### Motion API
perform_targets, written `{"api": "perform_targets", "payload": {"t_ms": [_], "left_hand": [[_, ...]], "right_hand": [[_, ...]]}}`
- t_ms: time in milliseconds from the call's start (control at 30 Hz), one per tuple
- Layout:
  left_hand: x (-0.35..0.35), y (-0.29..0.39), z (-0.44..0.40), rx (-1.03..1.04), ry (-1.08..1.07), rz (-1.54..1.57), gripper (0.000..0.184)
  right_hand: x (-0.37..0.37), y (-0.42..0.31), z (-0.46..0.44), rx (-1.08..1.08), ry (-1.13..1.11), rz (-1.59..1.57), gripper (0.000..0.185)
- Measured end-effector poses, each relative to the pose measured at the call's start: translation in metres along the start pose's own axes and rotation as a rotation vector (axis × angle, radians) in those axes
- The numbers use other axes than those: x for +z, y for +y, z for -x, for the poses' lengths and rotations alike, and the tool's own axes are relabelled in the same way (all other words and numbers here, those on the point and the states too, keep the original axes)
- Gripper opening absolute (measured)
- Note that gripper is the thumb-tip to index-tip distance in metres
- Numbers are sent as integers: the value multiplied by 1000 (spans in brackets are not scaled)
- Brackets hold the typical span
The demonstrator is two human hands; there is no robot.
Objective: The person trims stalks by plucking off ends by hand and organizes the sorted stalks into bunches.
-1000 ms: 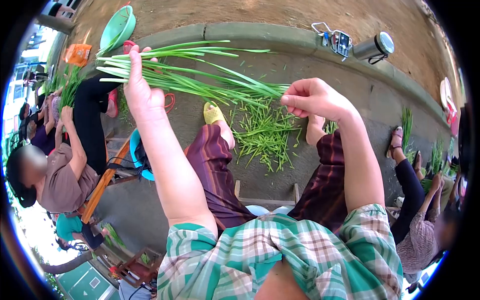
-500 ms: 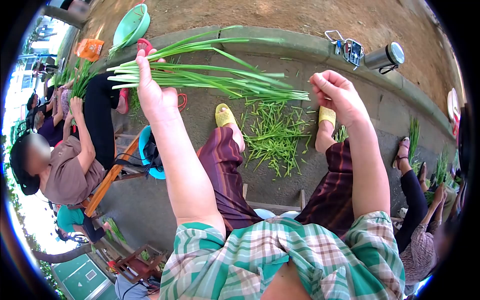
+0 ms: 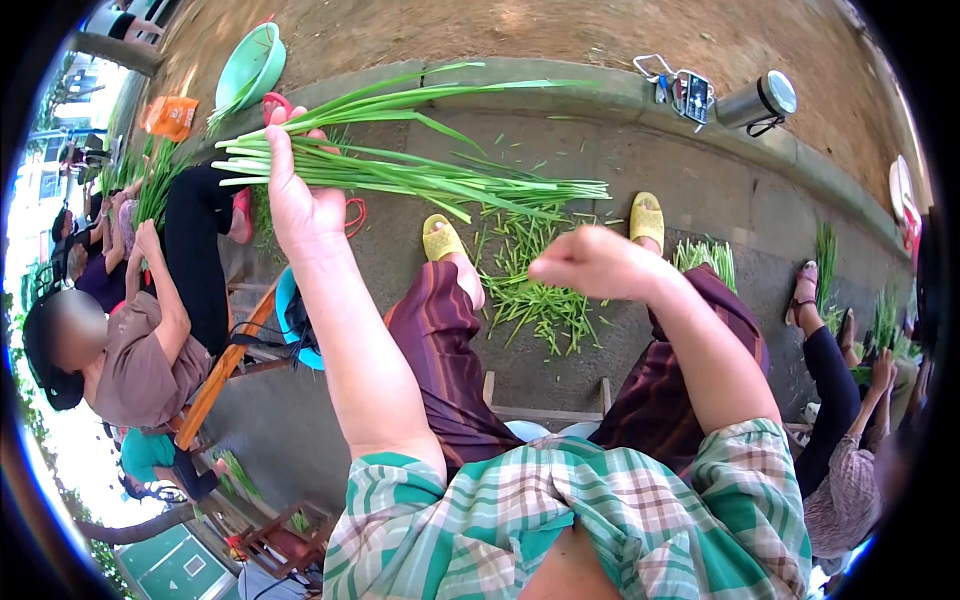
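Note:
My left hand (image 3: 305, 205) grips a bunch of long green stalks (image 3: 420, 178) by their pale ends, the thin leaves pointing right. My right hand (image 3: 590, 262) is apart from the bunch, in front of a loose pile of short green cuttings (image 3: 540, 310) on the pavement. Its fingers are curled together and blurred; whether anything is in them is hidden. Beside my right knee lies another bundle of stalks (image 3: 705, 258).
A green basin (image 3: 252, 68), an orange bag (image 3: 170, 118), a radio-like device (image 3: 690, 97) and a steel flask (image 3: 757, 100) are near the kerb (image 3: 560, 84). A person in brown (image 3: 145, 355) sits at left, holding stalks. Other people sit at right.
My right hand has come away from the leaf tips, moving down and left over the cuttings. My left hand keeps its hold on the bunch. My right foot and knee have shifted.

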State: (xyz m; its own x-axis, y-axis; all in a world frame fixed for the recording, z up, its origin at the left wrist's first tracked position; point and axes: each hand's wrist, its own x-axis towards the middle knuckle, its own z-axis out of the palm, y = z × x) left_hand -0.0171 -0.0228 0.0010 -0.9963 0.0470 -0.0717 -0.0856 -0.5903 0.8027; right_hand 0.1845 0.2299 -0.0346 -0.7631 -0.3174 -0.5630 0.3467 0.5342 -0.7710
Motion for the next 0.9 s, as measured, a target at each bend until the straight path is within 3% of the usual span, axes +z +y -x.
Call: {"api": "perform_targets", "payload": {"t_ms": [133,200,233,367,500,667,767,900], "left_hand": [[-1,2,0,-42,-18,-3,39],[-1,3,1,-66,-36,39,39],[0,3,1,-80,-50,60,39],[2,2,3,-97,-73,76,39],[4,1,2,-107,-58,60,39],[10,-3,5,-109,-72,30,40],[11,-6,3,-116,-90,27,40],[14,-8,5,-106,-93,15,40]], "right_hand": [[16,17,-1,-72,34,149,33],[7,21,2,-40,236,238,27],[-2,15,7,66,303,169,23],[-32,27,16,86,618,63,29],[-47,45,13,-9,908,-198,42],[-50,38,8,-204,971,-496,35],[-52,26,13,-111,906,-594,22],[-52,33,12,-51,922,-493,22]]}}
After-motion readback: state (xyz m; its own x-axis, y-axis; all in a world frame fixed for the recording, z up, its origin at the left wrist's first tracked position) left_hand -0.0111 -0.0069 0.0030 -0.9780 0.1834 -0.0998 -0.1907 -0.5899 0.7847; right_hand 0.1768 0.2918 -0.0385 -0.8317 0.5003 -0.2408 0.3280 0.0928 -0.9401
